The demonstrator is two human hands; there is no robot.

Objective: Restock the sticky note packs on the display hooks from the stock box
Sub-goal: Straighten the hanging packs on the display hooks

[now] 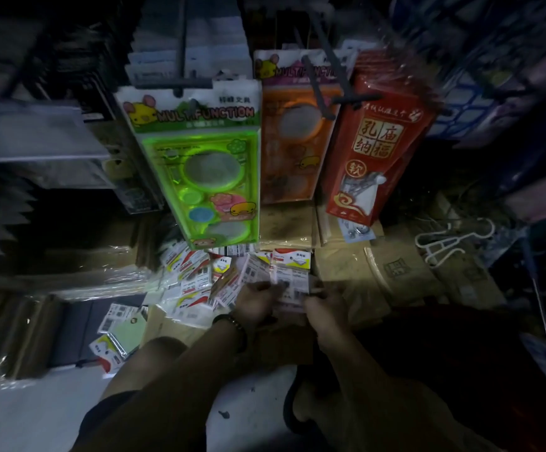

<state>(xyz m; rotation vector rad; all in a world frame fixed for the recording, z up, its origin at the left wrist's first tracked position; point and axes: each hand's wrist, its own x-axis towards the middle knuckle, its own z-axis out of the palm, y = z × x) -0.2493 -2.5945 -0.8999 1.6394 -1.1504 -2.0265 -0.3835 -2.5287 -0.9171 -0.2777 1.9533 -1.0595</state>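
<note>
Watching the head feed: the sticky note pack (292, 287) in play sits low centre of the frame, held flat between both hands. The left grip (255, 301), the one with the bead bracelet (232, 321), has its fingers curled over the pack's left edge. The right grip (325, 305) pinches the right edge. It's too dark for me to say if that's one pack or a thin stack.

If I were calling this step, I'd say square the pack up, find the hang hole in the header and turn that end upward before lifting. That way it slides onto a hook in one go instead of fumbling overhead. I can't make out which hook is meant for these.

Counts, moving outward:
- The heap of packs (196, 278) just left of the hands shows about a dozen, overlapping, so that's not exact.
- Three loose packs (118, 334) lie on the floor at lower left.
- Hanging above on the dark hooks (325, 93) are one green ruler set (206, 164), one orange set (294, 141) and one red pack (375, 151), with more cards behind them.
- Two white hangers (450, 243) lie on the cartons (402, 272) at right.
</note>
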